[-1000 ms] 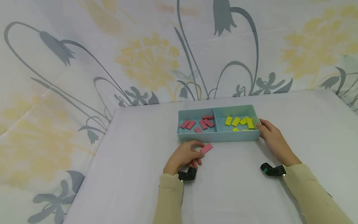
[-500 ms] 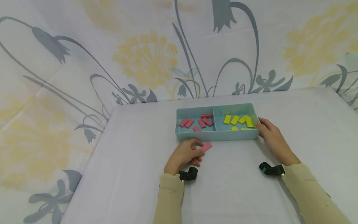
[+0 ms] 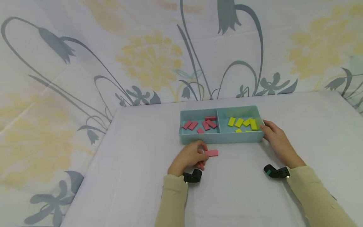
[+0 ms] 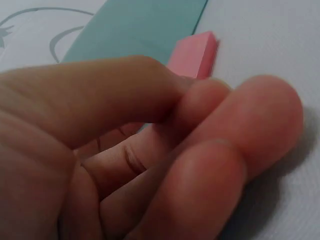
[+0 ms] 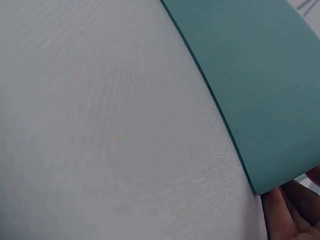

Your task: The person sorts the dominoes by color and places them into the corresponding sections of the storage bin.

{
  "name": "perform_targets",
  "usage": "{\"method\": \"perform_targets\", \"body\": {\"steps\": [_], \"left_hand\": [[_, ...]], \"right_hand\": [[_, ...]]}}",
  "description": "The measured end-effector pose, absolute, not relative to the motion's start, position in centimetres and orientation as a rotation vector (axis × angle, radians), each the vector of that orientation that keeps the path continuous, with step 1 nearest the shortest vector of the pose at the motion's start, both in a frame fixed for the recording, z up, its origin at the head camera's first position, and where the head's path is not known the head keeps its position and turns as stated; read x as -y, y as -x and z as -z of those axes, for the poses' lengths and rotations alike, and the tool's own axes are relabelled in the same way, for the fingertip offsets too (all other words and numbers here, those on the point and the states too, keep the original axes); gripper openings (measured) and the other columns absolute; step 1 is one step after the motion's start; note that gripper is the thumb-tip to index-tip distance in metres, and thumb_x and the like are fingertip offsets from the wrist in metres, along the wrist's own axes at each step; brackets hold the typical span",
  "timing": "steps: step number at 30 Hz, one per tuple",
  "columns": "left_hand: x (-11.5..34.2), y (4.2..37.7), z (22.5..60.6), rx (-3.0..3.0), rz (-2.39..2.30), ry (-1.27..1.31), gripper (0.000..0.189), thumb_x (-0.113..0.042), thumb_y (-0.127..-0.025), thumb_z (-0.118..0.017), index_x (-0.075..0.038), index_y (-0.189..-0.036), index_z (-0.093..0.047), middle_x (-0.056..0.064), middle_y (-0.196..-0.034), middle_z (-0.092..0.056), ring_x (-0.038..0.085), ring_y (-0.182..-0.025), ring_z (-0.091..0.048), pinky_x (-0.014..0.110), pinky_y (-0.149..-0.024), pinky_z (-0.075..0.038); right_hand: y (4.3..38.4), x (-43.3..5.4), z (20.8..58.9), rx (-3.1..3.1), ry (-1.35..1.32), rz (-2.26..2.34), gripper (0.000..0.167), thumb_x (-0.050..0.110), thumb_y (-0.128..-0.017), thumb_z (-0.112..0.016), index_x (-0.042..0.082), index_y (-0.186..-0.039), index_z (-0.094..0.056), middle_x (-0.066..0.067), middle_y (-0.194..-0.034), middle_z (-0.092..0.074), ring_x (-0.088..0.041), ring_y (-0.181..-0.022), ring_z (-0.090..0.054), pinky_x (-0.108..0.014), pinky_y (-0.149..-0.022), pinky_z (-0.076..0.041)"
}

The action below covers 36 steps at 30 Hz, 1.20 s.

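In front of a blue-green two-compartment box (image 3: 198, 138), my left hand (image 3: 188, 157) pinches one end of a pink domino-like block (image 3: 212, 153) between thumb and fingers. The left wrist view shows the block (image 4: 192, 55) sticking out past the fingertips, its held end hidden. My right hand (image 3: 276, 138) grips the right end of the box, thumb at the rim and fingers along the outside. Several pink blocks (image 3: 193, 125) lie in the left compartment. Several yellow blocks (image 3: 239, 122) lie in the right one, a few partly hidden by the front wall.
A white cloth covers the table (image 3: 232, 192). Behind and to the left hangs a flower-printed cloth (image 3: 158, 63) that meets the table's far edge. A divider (image 3: 218, 121) splits the box. Black bands (image 3: 193, 176) sit on both wrists.
The pink block in my left hand has turned from slanted to nearly level, and its free end has shifted slightly right. My right hand and the box stay in place; the head view wobbles a little.
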State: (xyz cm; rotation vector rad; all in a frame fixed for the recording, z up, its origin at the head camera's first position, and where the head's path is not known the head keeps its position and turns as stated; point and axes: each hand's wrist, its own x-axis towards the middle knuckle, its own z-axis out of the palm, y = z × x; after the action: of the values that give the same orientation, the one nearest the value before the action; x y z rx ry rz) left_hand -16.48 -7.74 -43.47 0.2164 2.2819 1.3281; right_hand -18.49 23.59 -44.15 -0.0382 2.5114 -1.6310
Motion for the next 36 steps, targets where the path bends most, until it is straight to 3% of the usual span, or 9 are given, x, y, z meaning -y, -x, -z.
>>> {"method": "perform_targets", "body": {"steps": [15, 24, 36], "left_hand": [[7.4, 16.5, 43.8, -2.363, -1.233, -0.177, 0.01, -0.009, -0.082, -0.06, -0.01, -0.083, -0.05, 0.007, -0.058, -0.058, 0.019, -0.044, -0.057, 0.026, -0.047, -0.047], [6.5, 15.9, 43.2, -2.588, -1.034, -0.141, 0.019, -0.021, -0.08, -0.065, -0.013, -0.073, -0.05, 0.002, -0.047, -0.054, 0.014, -0.04, -0.056, 0.024, -0.052, -0.04], [6.0, 15.6, 43.0, -2.646, -0.954, -0.251, 0.012, -0.012, -0.079, -0.059, -0.015, -0.073, -0.048, 0.001, -0.047, -0.053, 0.012, -0.039, -0.054, 0.025, -0.047, -0.036]], "right_hand": [[18.6, -23.6, 44.3, -2.452, 0.0, 1.658, 0.074, 0.055, -0.091, -0.028, 0.005, -0.143, -0.008, -0.019, -0.146, -0.011, -0.04, -0.123, -0.03, -0.055, -0.098, -0.023], [18.3, -23.6, 44.1, -2.486, 0.015, 1.648, 0.072, 0.053, -0.092, -0.028, 0.006, -0.143, -0.009, -0.018, -0.146, -0.012, -0.038, -0.125, -0.028, -0.054, -0.098, -0.025], [18.3, -23.7, 44.2, -2.504, 0.025, 1.628, 0.072, 0.054, -0.092, -0.027, 0.006, -0.143, -0.01, -0.018, -0.146, -0.013, -0.039, -0.124, -0.029, -0.055, -0.098, -0.025]]}}
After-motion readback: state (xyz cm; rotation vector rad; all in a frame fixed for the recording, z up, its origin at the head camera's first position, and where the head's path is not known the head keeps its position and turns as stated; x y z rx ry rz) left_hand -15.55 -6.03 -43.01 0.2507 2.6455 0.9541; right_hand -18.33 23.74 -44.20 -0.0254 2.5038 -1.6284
